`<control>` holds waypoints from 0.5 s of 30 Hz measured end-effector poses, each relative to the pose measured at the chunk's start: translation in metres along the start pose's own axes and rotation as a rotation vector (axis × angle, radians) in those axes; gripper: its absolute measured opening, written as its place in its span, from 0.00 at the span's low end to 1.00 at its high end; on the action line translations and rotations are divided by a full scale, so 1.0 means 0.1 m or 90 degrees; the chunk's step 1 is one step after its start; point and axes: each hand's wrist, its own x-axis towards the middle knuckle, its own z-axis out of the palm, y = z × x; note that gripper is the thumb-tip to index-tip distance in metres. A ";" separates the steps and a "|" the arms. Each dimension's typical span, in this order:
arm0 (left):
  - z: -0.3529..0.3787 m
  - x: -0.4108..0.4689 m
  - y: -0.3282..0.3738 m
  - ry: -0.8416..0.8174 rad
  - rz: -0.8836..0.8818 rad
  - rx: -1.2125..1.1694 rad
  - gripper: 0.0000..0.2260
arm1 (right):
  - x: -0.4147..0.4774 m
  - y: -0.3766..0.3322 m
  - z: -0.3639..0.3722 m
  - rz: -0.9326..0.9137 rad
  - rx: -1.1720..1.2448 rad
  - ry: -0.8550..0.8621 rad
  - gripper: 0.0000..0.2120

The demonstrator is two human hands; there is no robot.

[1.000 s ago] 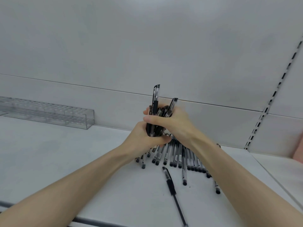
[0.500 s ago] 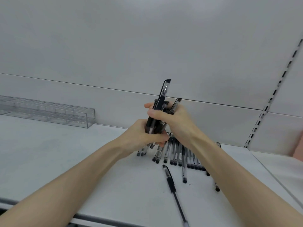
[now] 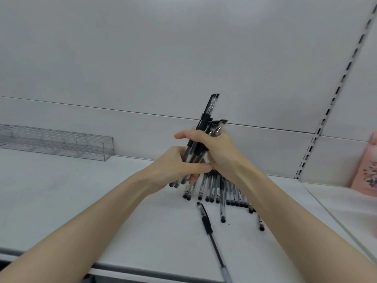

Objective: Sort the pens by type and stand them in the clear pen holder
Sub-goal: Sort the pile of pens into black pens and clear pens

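Right, nearest you a single black-grip pen (image 3: 206, 220) lies flat on the white shelf (image 3: 81, 201). Its long axis runs from the front edge away from you, with the far end leaning a little left. It has not moved in the last second.

Just beyond it, the loose pens (image 3: 214, 189) lie side by side with their dark ends toward you and their barrels running away under your wrists. Two or three have slid out nearer than the rest.

Now the hands, up off the shelf above that row. Your left hand (image 3: 173, 166) is wrapped round the lower half of the bundle of pens (image 3: 191, 155), fingers curled tight. Your right hand (image 3: 222, 152) grips the upper half from the other side. The bundle stands nearly upright, tops tipped to the right and lower ends pointing down to the left.

Here's the change: one capped pen (image 3: 206, 117) sticks out of the top higher than a second ago. It was almost vertical then, and now it leans clearly right, clip end uppermost.

Farther off to the left, the clear pen holder (image 3: 61, 142) sits against the back panel, long side along the wall and well apart from your hands. A pink item (image 3: 367, 166) shows more at the right edge.
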 end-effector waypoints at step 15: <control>0.29 -0.37 -0.18 0.012 -0.047 0.336 0.28 | -0.41 0.13 -0.48 0.037 0.169 0.042 0.04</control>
